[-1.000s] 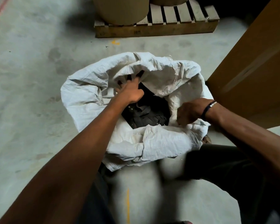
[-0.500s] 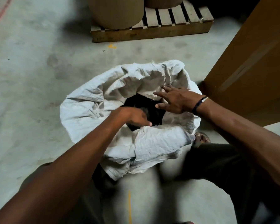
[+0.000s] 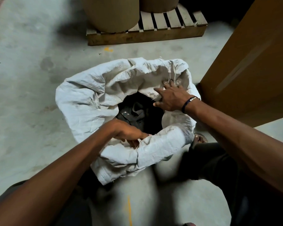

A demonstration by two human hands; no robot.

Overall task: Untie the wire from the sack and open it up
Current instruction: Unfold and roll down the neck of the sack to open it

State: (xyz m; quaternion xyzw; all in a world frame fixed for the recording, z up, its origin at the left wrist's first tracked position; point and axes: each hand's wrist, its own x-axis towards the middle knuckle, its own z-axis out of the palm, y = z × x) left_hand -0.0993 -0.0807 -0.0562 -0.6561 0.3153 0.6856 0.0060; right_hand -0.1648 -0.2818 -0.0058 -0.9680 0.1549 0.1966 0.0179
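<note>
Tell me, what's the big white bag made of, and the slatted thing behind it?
The bag looks like woven plastic sacking, matte and crinkly, with loose threads fraying at its rim; the weave is too fine to be sure. The slatted thing is a pallet that looks like bare, rough wood: pale unpainted planks with gaps between them.

No readable text, labels, brands or numbers anywhere. Only unlettered paint marks on the concrete floor (image 3: 31,95): yellow dab near the pallet (image 3: 145,36), yellow stripe at bottom edge, red line top-left corner.
</note>
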